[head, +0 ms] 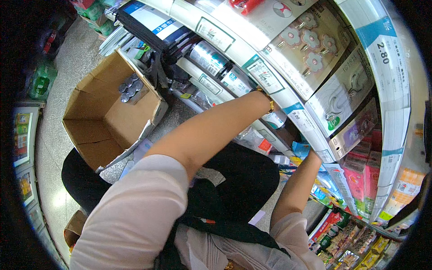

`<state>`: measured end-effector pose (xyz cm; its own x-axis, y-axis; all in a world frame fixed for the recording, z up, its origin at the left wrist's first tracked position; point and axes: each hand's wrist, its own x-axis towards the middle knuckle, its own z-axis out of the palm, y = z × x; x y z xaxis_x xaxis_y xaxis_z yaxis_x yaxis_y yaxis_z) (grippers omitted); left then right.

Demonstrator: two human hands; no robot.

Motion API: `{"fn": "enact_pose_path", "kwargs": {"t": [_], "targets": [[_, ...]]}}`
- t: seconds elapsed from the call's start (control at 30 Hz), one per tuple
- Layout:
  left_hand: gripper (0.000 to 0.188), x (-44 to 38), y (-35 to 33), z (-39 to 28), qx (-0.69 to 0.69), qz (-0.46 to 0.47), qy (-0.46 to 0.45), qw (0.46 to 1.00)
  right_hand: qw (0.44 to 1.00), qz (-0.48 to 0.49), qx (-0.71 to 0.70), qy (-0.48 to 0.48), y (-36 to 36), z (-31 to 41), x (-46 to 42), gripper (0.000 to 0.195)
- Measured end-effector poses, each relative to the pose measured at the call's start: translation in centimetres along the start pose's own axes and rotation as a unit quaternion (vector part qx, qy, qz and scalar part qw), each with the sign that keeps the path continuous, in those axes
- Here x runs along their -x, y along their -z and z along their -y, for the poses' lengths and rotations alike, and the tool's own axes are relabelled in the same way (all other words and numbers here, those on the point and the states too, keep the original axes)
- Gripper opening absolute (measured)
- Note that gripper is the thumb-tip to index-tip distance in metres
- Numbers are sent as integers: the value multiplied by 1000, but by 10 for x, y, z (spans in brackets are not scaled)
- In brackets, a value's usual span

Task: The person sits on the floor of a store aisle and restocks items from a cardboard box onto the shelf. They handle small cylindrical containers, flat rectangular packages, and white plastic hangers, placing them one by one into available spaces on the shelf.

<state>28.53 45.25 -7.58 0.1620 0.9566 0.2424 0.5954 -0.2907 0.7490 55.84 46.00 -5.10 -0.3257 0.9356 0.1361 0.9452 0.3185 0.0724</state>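
Observation:
Both my hands are out of view, hidden beneath the price-tagged edge of a store shelf (270, 77). My left forearm reaches in under it, with a bracelet (271, 106) at the wrist, beside rolls in printed plastic wrap (238, 81). Farther right, my right forearm goes under the same edge near a blue package (301, 148). On the shelf above lie carded flower-shaped hooks (310, 38) and a pack of metal hooks (332, 109). What either hand touches cannot be seen.
An open cardboard box (91, 101) with several round silvery items (130, 88) stands at the left. A black bag (145, 28) lies on the shelf at the top. Snack packets (351, 243) fill a rack at the lower right. Green bottles (42, 81) stand far left.

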Motion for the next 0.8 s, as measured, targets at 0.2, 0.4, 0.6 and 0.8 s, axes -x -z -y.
{"fn": "enact_pose_path", "kwargs": {"t": [0.2,0.4,0.6,0.8], "targets": [[32,167,97,-27,39,45,-49,997,988,-135,-65,22,15,78,26,31],[25,335,191,51,-53,-60,275,958,903,-10,-209,375,83,277,74,32],[34,396,221,164,-160,-80,487,855,801,103,-253,533,24,466,54,14],[25,397,188,256,-219,-6,524,823,830,233,-80,501,-78,568,40,19]]}}
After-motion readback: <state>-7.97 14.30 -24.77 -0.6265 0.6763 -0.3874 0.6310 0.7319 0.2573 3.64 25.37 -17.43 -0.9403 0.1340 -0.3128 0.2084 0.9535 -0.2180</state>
